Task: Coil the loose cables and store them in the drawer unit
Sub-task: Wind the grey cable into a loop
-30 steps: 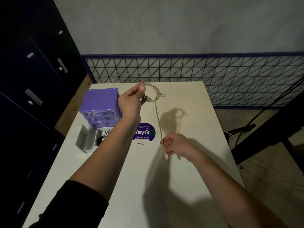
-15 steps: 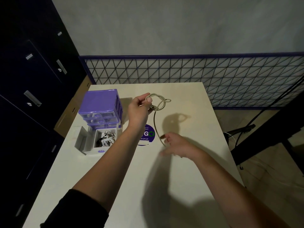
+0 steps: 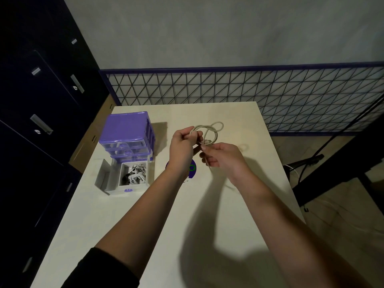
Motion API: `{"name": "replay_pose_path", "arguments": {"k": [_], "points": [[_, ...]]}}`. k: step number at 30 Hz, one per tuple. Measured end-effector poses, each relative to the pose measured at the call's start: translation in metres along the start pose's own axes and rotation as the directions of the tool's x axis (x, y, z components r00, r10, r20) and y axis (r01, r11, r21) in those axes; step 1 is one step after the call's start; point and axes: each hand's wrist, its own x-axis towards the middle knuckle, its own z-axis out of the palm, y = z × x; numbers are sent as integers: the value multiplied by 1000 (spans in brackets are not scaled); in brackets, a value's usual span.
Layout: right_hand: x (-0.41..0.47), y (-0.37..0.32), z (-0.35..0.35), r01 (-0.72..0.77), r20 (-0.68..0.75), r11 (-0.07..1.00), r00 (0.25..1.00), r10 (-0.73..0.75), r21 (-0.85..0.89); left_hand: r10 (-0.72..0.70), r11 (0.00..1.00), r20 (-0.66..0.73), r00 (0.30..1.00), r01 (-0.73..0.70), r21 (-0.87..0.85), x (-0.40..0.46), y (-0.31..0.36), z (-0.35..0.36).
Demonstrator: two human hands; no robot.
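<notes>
A beige cable [image 3: 209, 132] hangs in a few loops above the white table [image 3: 207, 215]. My left hand [image 3: 182, 148] grips the coil at its left side. My right hand [image 3: 222, 159] pinches the cable's loose run just below the loops, and the tail drops behind that hand out of sight. To the left stands the purple drawer unit [image 3: 127, 135]. Its bottom white drawer [image 3: 133, 175] is pulled out and holds several coiled white and dark cables.
A round purple sticker [image 3: 192, 169] lies on the table under my hands. A wire mesh fence [image 3: 249, 98] runs behind the table. Dark lockers [image 3: 37, 100] fill the left side, and a black stand with cables [image 3: 307, 163] sits on the floor at the right.
My right hand has risen from the table to meet the left hand, taking up the hanging length. The coil has gained loops and dropped lower, nearer the table.
</notes>
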Motion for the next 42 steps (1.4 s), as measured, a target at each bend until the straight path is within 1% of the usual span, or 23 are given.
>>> {"name": "replay_pose_path", "arguments": {"k": [2,5,8,9,10,12,14,17,21,25,29,34,38,40,42], "points": [[2,-1,-3,-9,7,1000,1000,9,-4,-31,999,8,999,31,31,1,0,-3],[3,-1,-7,-60,10,998,998,60,-37,-88,990,69,994,79,118,2,4,-4],[3,2,-8,-68,-50,985,997,61,-158,-185,968,47,982,174,179,0,11,1],[4,2,-7,-68,-73,981,996,56,-180,-186,963,25,982,177,203,0,10,2],[4,2,-6,-68,-87,980,995,52,-188,-153,957,12,988,145,250,-1,8,1],[4,1,-6,-44,-86,975,996,26,-219,-73,927,28,997,57,370,-1,0,-2],[2,2,-5,10,-70,961,997,-31,-277,-53,909,4,999,47,414,-2,-3,-3],[2,6,-5,70,-61,952,994,-93,-298,-49,940,-4,999,47,338,0,-3,-1],[4,11,-3,49,-41,973,997,-60,-227,-43,967,-50,998,54,247,4,-2,-3],[4,18,-2,33,-56,968,997,-48,-250,-81,990,-105,991,92,108,9,8,-4],[0,24,-3,39,-61,979,997,-52,-201,-119,991,-157,980,126,34,10,18,-5],[-3,20,1,26,-31,987,999,-31,-158,-128,991,-136,982,131,17,11,16,-6],[-1,10,4,2,25,1000,1000,-3,12,-167,984,-81,983,171,45,11,17,-7],[1,3,7,35,27,998,999,-37,49,-195,979,-54,979,198,54,8,17,-5],[2,1,8,96,-24,995,995,-96,-5,-219,976,-36,975,219,8,5,16,-2]]}}
